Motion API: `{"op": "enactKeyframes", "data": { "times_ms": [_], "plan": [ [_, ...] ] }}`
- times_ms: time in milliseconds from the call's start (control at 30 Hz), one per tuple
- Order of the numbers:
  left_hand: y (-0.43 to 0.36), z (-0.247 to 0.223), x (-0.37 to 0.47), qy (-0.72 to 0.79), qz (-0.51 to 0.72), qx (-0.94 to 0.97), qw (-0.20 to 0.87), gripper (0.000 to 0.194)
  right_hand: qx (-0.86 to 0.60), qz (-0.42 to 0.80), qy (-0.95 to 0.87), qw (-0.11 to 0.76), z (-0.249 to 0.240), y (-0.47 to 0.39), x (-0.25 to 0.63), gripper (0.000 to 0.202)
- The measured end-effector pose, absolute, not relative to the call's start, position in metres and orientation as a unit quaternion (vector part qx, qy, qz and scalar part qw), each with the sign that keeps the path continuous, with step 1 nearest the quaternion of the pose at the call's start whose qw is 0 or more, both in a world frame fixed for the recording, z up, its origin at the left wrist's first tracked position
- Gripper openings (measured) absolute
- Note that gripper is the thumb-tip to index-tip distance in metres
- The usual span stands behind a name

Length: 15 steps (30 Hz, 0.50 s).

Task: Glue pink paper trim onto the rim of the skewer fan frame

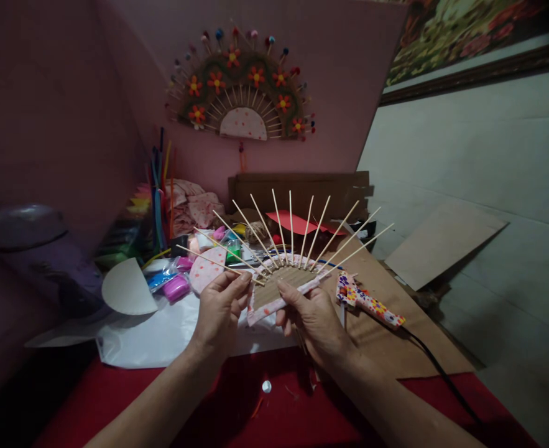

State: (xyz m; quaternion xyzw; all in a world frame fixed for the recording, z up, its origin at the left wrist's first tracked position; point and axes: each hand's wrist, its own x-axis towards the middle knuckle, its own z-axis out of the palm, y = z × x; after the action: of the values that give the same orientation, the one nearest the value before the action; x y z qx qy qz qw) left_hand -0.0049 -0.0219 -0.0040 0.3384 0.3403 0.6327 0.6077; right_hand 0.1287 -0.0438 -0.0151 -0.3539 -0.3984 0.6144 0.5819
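Note:
My right hand (318,314) grips a half-round cardboard piece (281,287) by its straight lower edge, thumb on the bare corrugated face. Pink spotted fabric wraps the rim of this piece. Several thin wooden sticks (291,224) fan out from its curved edge, their inner ends on the cardboard. At the left end, the thumb and fingers of my left hand (221,308) pinch the lowest wooden stick (204,256) near its inner end. The fingertips partly hide where that stick meets the cardboard.
A flower-patterned glue gun (370,302) lies on a brown cardboard sheet (423,336), its black cord trailing right. Left are a fabric-covered half circle (209,269), a white half circle (129,287) and colourful packets (176,286). A finished fan decoration (244,121) hangs behind.

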Motion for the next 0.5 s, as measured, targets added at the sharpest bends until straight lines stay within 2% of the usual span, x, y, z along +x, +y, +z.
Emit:
{"op": "enactKeyframes", "data": {
  "times_ms": [500],
  "plan": [
    [-0.0225, -0.0042, -0.0055, 0.334, 0.629, 0.343, 0.612, 0.012, -0.355, 0.615, -0.394, 0.584, -0.0139, -0.0444, 0.1281, 0.026]
  ]
}}
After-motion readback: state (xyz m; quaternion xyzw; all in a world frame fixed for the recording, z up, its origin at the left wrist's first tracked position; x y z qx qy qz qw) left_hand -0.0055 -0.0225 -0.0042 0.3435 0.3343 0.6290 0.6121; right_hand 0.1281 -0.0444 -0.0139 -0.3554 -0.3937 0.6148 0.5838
